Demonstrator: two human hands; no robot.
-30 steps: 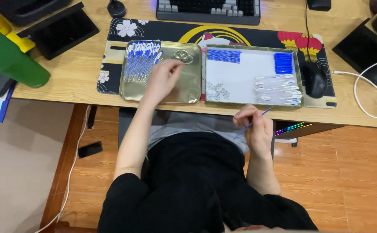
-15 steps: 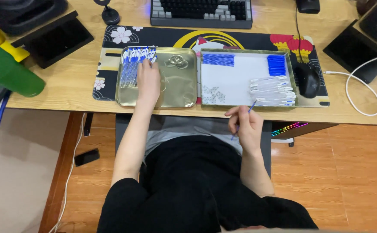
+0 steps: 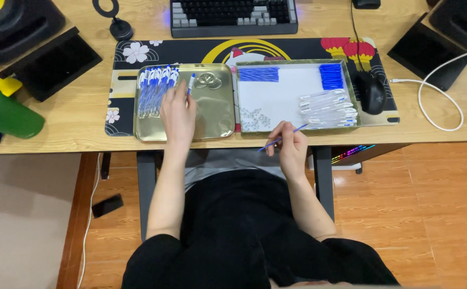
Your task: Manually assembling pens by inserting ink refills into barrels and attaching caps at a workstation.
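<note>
Pens (image 3: 156,91) — finished ones with blue caps — are lined up at the far-left end of the gold tray (image 3: 217,120), and one more pen (image 3: 191,84) is being laid just beside the row by the left hand (image 3: 177,112), whose fingertips rest on or very near it; whether it is pinched or already let go cannot be told. A thin blue refill (image 3: 281,136) is pinched between the fingers of the right hand (image 3: 289,147), held over the desk edge, its tip pointing away from the grip toward the person's lap. Beyond that grip, in the white tray (image 3: 292,64), clear barrels (image 3: 330,109) lie nearest, with small springs (image 3: 255,119) to their left, and blue refills (image 3: 257,74) and blue caps (image 3: 331,76) at the far rim. Compared with the frame a second ago, the left hand has been moved from the middle of the gold tray up and toward the row, so a pen has been carried to the pile — one assembly appears to have been closed off. The right hand is found at much the same spot as before, with the refill already gripped then as now, which suggests a fresh assembly is under way. The mouse (image 3: 371,91) and keyboard (image 3: 233,16) are unchanged.
</note>
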